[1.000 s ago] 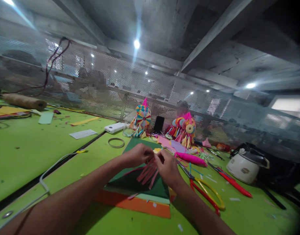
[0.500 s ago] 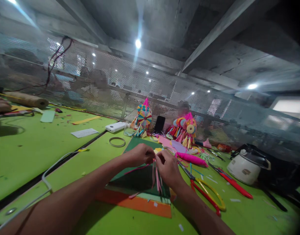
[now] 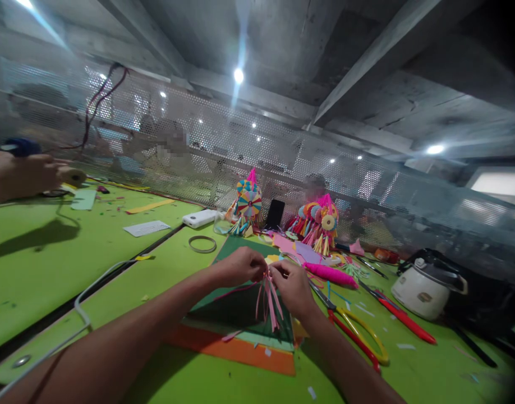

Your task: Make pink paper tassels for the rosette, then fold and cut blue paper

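A pink paper tassel (image 3: 271,306) hangs in loose strips from between my two hands. My left hand (image 3: 244,264) is closed in a pinch at its top, knuckles toward me. My right hand (image 3: 290,283) pinches the same top end from the right, fingertips almost meeting the left ones. Below them lies a dark green sheet (image 3: 240,314), over a mint strip and an orange sheet (image 3: 236,350). A pink string (image 3: 236,292) trails across the green sheet from near my left hand. The tassel's tied end is hidden by my fingers.
To the right lie red-and-yellow scissors (image 3: 354,331), a red-handled tool (image 3: 404,318) and a white pot-shaped container (image 3: 423,289). Behind are a pink thread bundle (image 3: 331,275), decorated hangings (image 3: 249,202) and a phone (image 3: 275,213). Another person's hand (image 3: 22,174) reaches in at the left.
The tassel's strips have spread wider and show more clearly, while my hands stay almost in place. The other person's hand at far left has come further in and lifted, with something dark blue beside it.
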{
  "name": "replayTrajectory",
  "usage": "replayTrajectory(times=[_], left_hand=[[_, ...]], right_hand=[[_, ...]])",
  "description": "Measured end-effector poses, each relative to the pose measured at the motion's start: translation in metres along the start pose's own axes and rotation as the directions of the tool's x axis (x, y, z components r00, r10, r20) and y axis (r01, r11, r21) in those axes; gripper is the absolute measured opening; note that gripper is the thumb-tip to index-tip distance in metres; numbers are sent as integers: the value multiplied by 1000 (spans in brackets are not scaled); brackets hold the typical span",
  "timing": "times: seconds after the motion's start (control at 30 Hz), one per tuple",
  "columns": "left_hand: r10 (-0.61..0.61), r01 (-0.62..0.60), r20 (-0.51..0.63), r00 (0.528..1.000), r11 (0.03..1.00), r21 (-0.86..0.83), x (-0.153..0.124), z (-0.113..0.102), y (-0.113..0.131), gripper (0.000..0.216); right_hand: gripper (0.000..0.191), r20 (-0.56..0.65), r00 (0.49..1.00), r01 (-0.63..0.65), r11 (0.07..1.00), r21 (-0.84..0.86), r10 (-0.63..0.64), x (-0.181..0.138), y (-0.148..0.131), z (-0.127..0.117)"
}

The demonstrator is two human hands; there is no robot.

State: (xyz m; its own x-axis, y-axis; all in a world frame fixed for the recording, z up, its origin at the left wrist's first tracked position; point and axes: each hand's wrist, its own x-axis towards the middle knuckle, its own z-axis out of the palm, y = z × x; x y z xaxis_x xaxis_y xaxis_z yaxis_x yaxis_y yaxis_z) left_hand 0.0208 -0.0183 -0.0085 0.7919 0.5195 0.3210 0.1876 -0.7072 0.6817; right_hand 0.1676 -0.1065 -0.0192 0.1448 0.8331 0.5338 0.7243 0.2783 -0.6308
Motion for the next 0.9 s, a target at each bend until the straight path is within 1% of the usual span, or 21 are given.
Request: replayTrajectory(times=[0.23, 0.37, 0.5, 0.67, 0.8, 0.9], left_hand=[[-71, 69, -5, 997, 981, -181, 2, 2, -7, 20], [-126, 123, 2, 992, 958, -260, 0, 2, -6, 24], [-138, 143, 40, 990, 910, -390, 1, 6, -9, 31], [-145, 142, 19, 989, 915, -378, 4, 10, -17, 32], [-152, 148, 21, 988, 908, -393, 3, 9, -14, 27], [-161, 159, 30, 986, 899, -407, 2, 8, -12, 22]], right_hand=[[20, -5, 999, -37, 995, 95, 37, 1, 6, 2], [19, -16, 999, -36, 993, 109, 37, 1, 5, 2], [16, -42, 999, -27, 994, 101, 31, 0, 1, 1], [16, -37, 998, -47, 994, 103, 51, -1, -1, 2], [16, -29, 996, -79, 989, 126, 83, -2, -2, 3], [15, -5, 993, -118, 976, 182, 121, -1, -2, 2]])
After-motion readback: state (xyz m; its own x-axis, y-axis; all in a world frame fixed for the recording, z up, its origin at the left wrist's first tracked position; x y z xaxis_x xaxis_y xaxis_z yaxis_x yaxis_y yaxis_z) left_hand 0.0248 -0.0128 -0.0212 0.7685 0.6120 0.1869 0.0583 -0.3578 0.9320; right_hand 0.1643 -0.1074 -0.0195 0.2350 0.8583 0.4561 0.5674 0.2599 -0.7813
